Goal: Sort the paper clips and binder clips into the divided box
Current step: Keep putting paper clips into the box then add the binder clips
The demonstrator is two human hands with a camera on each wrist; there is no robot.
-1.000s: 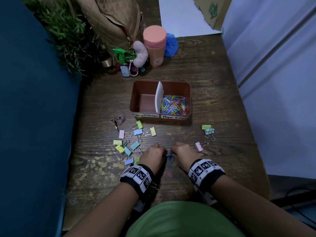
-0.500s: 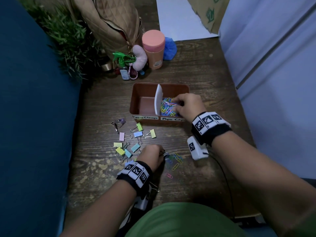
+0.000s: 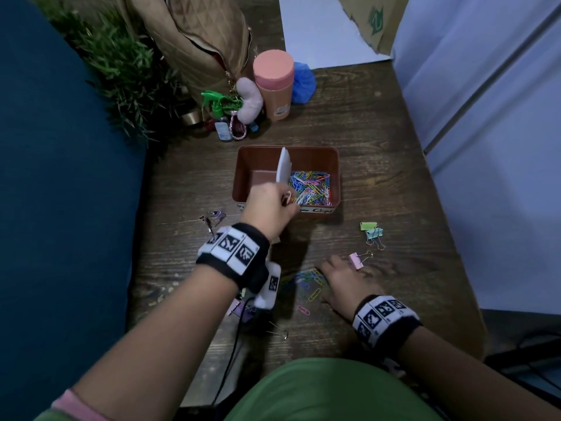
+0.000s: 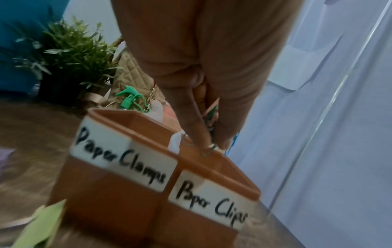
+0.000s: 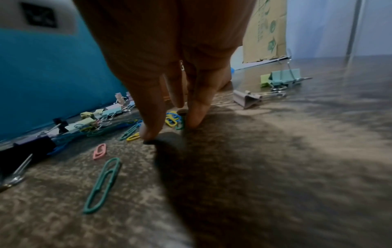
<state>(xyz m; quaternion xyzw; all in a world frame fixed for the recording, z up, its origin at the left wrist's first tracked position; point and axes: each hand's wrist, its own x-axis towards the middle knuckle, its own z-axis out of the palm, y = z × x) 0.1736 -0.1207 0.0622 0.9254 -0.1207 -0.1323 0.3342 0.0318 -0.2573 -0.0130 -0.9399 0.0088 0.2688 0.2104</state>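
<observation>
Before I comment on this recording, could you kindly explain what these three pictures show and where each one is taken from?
There is no machine here: a person sorts by hand, wearing three cameras. The head view looks down at a wooden table. The other two views come from cameras strapped to the wrists, looking along the fingers.

The left hand is above the brown divided box, pinching a few paper clips over the side labelled "Paper Clips", which already holds a colourful heap. The "Paper Clamps" side looks empty.

The right hand reaches down with its fingers on loose paper clips on the table; whether it grips one is unclear. Pastel binder clips lie unsorted nearby.
</observation>
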